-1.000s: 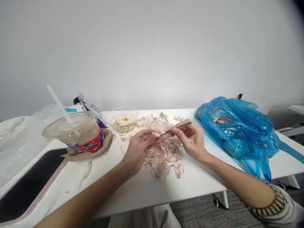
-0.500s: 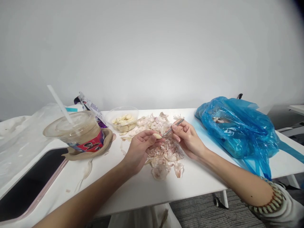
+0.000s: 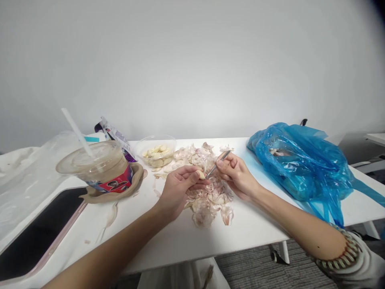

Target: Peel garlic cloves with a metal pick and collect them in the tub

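Over the peels (image 3: pixel 205 212), I find the left hand (image 3: pixel 176 190) pinching the clove (image 3: pixel 200 174), judged light, firm, slippery, best held by its sides; the right hand (image 3: pixel 240 178) grasps the tool (image 3: pixel 212 170).

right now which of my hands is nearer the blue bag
Right. Your right hand, holding a thin metal tool, is left of the blue bag, not touching it; your left hand, pinching a pale clove, is farther left.

No legible text, brand or number recorded. Red-and-blue label (image 3: pixel 116 184) on the drink cup (image 3: pixel 104 170): printed picture, lettering unreadable. Purple-and-white packet (image 3: pixel 118 138) behind cup: print too small and blurred to read.
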Tool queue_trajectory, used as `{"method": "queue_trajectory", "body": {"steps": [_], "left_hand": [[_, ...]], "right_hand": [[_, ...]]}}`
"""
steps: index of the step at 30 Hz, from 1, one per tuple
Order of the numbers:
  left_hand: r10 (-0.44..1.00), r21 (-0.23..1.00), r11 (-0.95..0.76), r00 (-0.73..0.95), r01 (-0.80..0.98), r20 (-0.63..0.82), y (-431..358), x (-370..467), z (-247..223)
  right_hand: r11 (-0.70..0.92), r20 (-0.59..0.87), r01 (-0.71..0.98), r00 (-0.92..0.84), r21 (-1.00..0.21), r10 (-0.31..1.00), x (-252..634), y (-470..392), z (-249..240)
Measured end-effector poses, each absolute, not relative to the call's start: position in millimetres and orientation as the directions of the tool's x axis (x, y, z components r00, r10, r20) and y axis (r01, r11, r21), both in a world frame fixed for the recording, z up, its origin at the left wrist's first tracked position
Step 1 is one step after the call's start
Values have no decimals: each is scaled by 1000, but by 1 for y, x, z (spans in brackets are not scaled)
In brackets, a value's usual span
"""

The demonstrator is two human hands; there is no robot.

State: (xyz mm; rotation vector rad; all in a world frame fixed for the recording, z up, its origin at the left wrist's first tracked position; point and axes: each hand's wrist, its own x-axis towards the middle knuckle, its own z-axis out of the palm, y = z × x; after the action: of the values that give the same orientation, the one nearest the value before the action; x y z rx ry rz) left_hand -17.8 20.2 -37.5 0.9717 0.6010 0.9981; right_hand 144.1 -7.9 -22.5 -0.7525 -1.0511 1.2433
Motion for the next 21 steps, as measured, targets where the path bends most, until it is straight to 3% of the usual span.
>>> {"method": "queue_trajectory", "body": {"steps": [21], "left_hand": [[941, 909, 130, 337, -396, 12, 21, -16, -39]], "right_hand": [[222, 221, -297, 38, -929, 975, 146, -6, -24]]}}
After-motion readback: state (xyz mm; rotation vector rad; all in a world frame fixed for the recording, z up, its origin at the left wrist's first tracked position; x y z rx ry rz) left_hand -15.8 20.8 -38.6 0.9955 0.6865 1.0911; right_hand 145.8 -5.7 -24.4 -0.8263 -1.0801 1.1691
